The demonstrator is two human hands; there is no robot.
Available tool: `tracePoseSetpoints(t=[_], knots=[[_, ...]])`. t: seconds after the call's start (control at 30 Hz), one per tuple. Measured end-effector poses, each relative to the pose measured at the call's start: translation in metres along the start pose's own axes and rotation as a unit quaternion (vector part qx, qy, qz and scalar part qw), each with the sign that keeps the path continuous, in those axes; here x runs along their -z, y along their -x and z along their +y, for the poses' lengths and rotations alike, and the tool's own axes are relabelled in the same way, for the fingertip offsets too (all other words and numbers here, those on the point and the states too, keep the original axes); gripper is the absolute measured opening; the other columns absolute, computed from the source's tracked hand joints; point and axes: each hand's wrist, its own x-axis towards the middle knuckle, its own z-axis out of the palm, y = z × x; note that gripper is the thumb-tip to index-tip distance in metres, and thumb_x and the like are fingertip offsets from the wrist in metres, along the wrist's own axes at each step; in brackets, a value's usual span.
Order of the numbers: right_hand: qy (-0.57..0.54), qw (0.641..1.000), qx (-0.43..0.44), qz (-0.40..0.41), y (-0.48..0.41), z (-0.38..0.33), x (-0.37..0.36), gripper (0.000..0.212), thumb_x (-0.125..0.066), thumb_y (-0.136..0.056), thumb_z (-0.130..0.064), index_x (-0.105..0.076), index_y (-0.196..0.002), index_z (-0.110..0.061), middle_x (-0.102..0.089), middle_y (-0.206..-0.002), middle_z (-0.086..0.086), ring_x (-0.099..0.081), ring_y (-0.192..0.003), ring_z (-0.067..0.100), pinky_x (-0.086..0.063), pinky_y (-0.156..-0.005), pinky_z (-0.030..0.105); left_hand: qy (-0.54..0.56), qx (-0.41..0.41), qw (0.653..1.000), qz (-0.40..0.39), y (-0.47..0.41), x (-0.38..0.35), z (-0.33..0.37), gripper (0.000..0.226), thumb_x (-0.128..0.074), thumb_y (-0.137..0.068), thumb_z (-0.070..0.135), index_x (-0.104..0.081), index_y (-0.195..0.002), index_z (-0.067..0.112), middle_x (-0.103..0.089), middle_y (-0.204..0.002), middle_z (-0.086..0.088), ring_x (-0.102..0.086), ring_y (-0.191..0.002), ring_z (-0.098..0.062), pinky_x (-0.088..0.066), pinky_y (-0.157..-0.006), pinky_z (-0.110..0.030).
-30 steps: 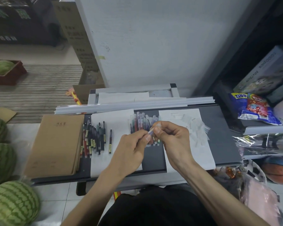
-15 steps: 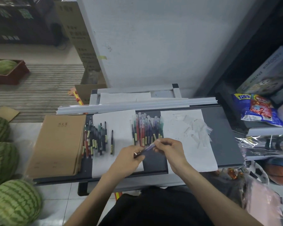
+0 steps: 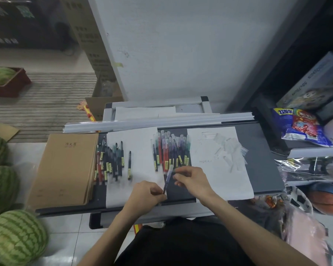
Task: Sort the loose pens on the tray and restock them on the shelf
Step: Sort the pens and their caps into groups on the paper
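Centrally, a person's left hand [image 3: 146,194] pinches the lower end of a pen [image 3: 168,178] over the dark tray [image 3: 258,150], the pen slanting toward one o'clock. The right hand [image 3: 192,181], fingers curled, sits just beside the pen's upper end; whether it grips cannot be told. At twelve o'clock from the hands lies a row of capped pens [image 3: 171,150]; at ten o'clock, darker pens [image 3: 112,162] on white paper [image 3: 140,139]; at nine o'clock, brown notebooks [image 3: 65,169].

Small shop: stocked shelf [image 3: 313,150], watermelons [image 3: 15,237]
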Motion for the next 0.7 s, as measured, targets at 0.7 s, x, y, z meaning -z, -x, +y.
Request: tracePoseSetpoints(t=[0.7], knots=[[0.208,0.976,0.064,0.026,-0.012,0.012,0.004,0.016,-0.065,-0.098,-0.021,-0.078,-0.107,-0.026,-0.075,-0.102,-0.011,-0.07,-0.093,0.008,-0.055,-0.09,0.024,0.12,0.067,0.985,0.109,-0.029,-0.005,0.01,0.008,-0.081,-0.09,0.024,-0.075,-0.093,0.02,-0.076,-0.073,0.005,-0.073,-0.067,-0.006,-0.064,-0.077,-0.035]])
